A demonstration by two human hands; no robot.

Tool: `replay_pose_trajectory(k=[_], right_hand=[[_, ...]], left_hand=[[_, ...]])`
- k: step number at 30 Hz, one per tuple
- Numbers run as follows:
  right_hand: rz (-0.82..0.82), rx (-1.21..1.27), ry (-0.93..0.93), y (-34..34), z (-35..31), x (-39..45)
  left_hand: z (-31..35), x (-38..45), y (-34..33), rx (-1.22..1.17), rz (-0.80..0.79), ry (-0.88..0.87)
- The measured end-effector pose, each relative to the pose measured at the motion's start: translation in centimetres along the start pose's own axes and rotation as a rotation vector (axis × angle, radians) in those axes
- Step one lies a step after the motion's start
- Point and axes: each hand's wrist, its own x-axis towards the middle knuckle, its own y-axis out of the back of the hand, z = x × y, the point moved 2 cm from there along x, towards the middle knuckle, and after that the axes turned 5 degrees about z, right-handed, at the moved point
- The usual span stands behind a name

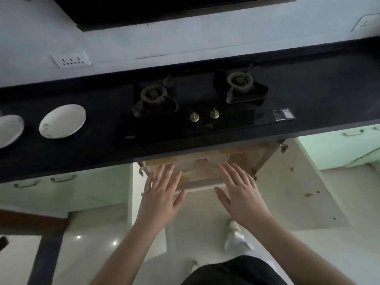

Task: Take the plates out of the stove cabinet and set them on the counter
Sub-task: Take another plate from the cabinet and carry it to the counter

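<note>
2 plates (62,121) (9,130), 2 burners (153,95) (239,80), 2 knobs (194,116) (214,113), 2 hands (160,194) (240,194).

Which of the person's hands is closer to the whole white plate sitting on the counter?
Left. The left hand reaches toward the open stove cabinet, below and right of the white plate. The right hand is farther right, under the stove knobs.

The leftmost plate (9,129) on the counter (308,95) is cut off by the left edge. The counter's front lip hides most of the open cabinet (207,173), where only pale rounded rims (188,164) show.
</note>
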Motion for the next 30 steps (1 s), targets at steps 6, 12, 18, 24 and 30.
replay_pose_trajectory(k=[6,12,18,24,30], right_hand=[[-0.139,0.018,0.182,-4.9,3.0,6.9],[-0.267,-0.074,0.312,-9.1,6.6,12.7],[-0.283,-0.078,0.341,-16.7,7.0,15.0],[-0.302,-0.07,0.358,-27.2,8.2,15.8],[-0.248,-0.106,0.339,-37.0,11.3,19.1]], left_hand=[[0.5,4.3,-3.1,-0.021,-0.079,0.13],[1.4,8.7,-6.1,-0.05,-0.098,0.207],[-1.1,9.9,-14.6,-0.073,-0.17,0.296],[-4.6,10.1,-25.1,-0.066,-0.236,0.39],[-7.6,11.9,-35.7,-0.073,-0.175,0.428]])
